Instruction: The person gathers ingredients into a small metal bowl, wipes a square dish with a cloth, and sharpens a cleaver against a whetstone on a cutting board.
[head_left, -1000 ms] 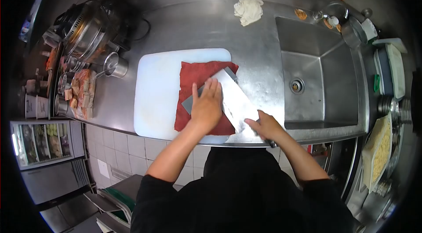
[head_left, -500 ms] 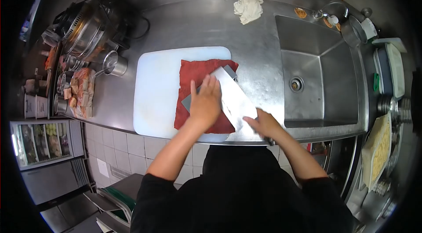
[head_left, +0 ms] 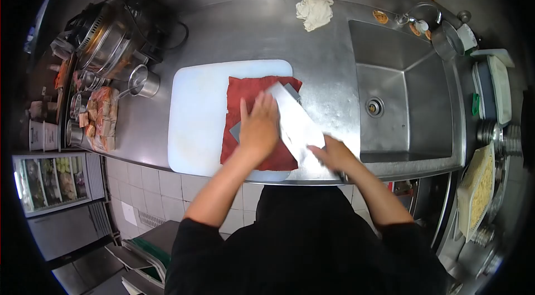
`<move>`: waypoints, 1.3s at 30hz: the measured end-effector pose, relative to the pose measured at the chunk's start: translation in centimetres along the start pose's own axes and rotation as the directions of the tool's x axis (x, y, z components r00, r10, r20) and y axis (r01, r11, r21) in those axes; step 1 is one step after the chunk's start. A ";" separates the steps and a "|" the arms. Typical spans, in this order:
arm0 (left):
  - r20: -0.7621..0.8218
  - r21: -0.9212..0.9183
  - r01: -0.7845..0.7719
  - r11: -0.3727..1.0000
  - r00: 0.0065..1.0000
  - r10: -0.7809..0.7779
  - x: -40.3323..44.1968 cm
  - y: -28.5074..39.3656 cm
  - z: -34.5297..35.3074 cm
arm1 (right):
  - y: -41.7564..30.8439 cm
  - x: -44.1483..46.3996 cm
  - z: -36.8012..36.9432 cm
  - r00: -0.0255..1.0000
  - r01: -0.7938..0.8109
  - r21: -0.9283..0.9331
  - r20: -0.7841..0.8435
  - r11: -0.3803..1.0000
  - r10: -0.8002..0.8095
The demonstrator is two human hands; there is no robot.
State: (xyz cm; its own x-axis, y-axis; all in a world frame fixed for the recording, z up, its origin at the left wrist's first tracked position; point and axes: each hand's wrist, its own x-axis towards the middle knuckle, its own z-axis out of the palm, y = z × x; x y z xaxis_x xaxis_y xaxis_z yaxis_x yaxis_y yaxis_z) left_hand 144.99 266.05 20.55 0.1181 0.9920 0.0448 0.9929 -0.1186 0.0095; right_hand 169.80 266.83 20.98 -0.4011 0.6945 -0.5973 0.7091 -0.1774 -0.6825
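My right hand (head_left: 333,155) is closed around the handle of a wide-bladed cleaver (head_left: 295,122). The blade slants up and left from that hand. Stretched fingers of my left hand (head_left: 260,128) rest against the blade's left edge near its far end. Beneath the hand and blade lies a grey whetstone (head_left: 292,92), mostly covered, with its two ends showing. It sits diagonally on a red cloth (head_left: 245,88), which is spread over the right part of a white cutting board (head_left: 195,116).
A steel sink (head_left: 384,128) is to the right of the board. A crumpled white cloth (head_left: 315,10) lies at the back. On the left stand a steel pot (head_left: 145,81), wrapped food blocks (head_left: 104,119) and a machine with a cord. A tray of pale food (head_left: 478,192) is far right.
Both hands and the cleaver keep nearly the same place, with only a very slight shift. The cloth, stone and board look unmoved.
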 end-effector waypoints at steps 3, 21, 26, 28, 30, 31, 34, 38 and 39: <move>0.002 0.066 0.090 0.994 0.996 -0.090 8.4 -4.3 -0.4 | -3.4 9.0 -2.7 0.991 0.107 0.003 -0.081 0.994 -0.107; 0.091 -0.062 0.156 0.986 0.984 -0.150 12.5 -6.3 -1.4 | -6.1 11.8 -4.7 0.977 0.148 -0.023 -0.149 0.989 -0.150; -0.084 0.121 -0.016 0.992 0.996 0.026 2.9 -1.4 0.8 | -0.5 3.0 -1.5 0.997 0.072 0.000 0.006 0.997 -0.072; -0.075 0.014 -0.042 0.999 0.996 0.043 -2.0 1.6 0.4 | 0.6 -0.9 -0.6 0.999 0.024 0.016 0.034 1.000 -0.024; -0.078 0.008 -0.026 1.000 0.997 0.027 0.2 0.3 0.4 | 2.9 1.3 0.3 0.991 0.125 -0.061 -0.044 0.990 -0.128; -0.102 0.012 0.002 1.000 0.995 -0.001 2.6 -0.8 0.1 | 1.2 3.8 -0.6 0.990 0.115 -0.046 -0.082 0.992 -0.118; 0.030 -0.009 0.102 0.995 0.994 -0.102 11.4 -5.5 -0.5 | -5.9 9.9 -4.6 0.982 0.143 -0.031 -0.120 0.989 -0.145; 0.068 -0.014 0.090 0.996 0.994 -0.089 10.3 -4.2 -1.7 | -4.6 8.8 -3.9 0.988 0.122 0.008 -0.095 0.992 -0.121; 0.116 -0.001 0.081 0.997 0.990 -0.081 7.4 -2.4 -1.8 | -2.7 6.3 -2.9 0.992 0.118 -0.002 -0.043 0.993 -0.118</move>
State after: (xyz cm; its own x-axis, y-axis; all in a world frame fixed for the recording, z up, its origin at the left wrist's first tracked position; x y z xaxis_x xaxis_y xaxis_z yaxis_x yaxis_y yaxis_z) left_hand 143.46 273.64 22.67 0.0384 0.9966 -0.0722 0.9992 -0.0375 0.0144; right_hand 167.06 273.76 20.25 -0.4567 0.7400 -0.4939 0.6576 -0.0931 -0.7476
